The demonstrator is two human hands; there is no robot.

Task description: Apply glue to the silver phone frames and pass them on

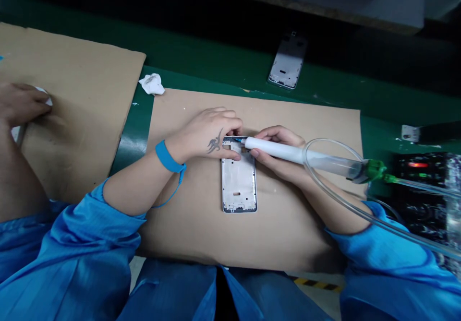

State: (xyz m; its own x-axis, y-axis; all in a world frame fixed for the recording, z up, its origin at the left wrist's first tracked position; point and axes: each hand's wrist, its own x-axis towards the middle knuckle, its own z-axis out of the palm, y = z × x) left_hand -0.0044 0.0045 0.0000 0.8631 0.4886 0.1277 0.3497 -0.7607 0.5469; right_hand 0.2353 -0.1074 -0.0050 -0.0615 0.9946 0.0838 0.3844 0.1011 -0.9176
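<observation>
A silver phone frame (238, 182) lies flat on the cardboard sheet, its long side pointing toward me. My left hand (212, 134) grips its upper left part, thumb resting on the plate and fingers curled at the top edge. Between the fingers of my right hand (279, 150) is a white glue-dispensing syringe (277, 149), held at a low slant. Its blue needle tip reaches the top end of the frame; whether it touches the surface I cannot tell. A clear hose (334, 201) runs from the syringe's green cap area over my right forearm.
Cardboard (194, 230) covers the green bench (212, 76). A second phone frame (287, 64) lies at the back, near a shelf (324, 9). Crumpled white tissue (152, 84) sits at left. A dark box with a red display (419, 165) stands right. A co-worker's hand (23, 102) is far left.
</observation>
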